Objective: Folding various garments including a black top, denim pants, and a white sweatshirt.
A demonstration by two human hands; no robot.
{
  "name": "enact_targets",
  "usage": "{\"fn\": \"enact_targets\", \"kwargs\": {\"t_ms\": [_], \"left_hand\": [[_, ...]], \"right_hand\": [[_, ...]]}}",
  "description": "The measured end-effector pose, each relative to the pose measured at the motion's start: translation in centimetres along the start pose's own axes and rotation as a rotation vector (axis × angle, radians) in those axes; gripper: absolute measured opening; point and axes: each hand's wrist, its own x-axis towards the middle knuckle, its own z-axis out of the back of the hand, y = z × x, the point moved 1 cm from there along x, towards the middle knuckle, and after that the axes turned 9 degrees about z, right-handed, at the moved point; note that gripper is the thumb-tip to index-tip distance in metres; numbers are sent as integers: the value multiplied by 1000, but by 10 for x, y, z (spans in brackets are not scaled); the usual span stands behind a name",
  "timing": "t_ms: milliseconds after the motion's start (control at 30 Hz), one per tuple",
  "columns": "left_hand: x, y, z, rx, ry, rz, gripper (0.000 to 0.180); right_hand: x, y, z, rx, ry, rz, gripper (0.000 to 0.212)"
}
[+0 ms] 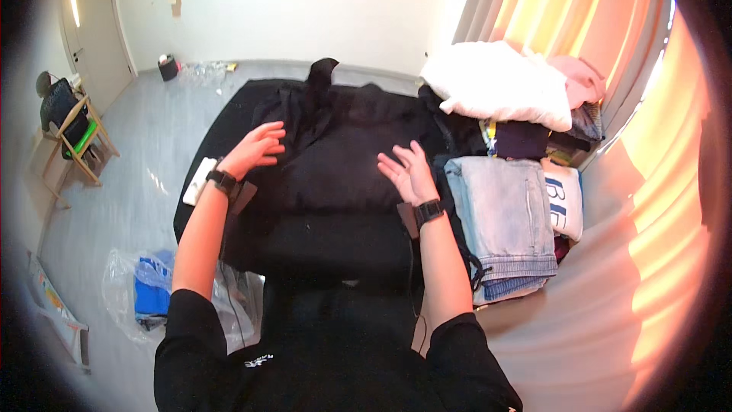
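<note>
Left hand (253, 151), right hand (413, 175); black garment (335, 164) beneath

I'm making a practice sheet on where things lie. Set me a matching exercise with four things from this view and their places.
Things:
1. Black cloth
2. Folded light-blue denim
3. White bundle
4. Blue item in clear plastic

Places:
A. On top of the far pile of clothes
B. On the floor, toward the picture's left
C. To the right of the right hand
D. Spread out below the left hand and the right hand

Pairs: 1-D, 2-C, 3-A, 4-B
</note>
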Motion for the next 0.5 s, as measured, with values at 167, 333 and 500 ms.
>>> {"fn": "enact_targets", "kwargs": {"t_ms": [167, 333, 500], "left_hand": [[25, 3, 10, 431, -2, -33, 44], [53, -4, 16, 628, 26, -159, 27], [87, -24, 1, 754, 107, -143, 26]], "right_hand": [[23, 3, -10, -388, 98, 183, 66], [45, 11, -23, -670, 169, 225, 55], [72, 2, -21, -886, 318, 175, 38]]}}
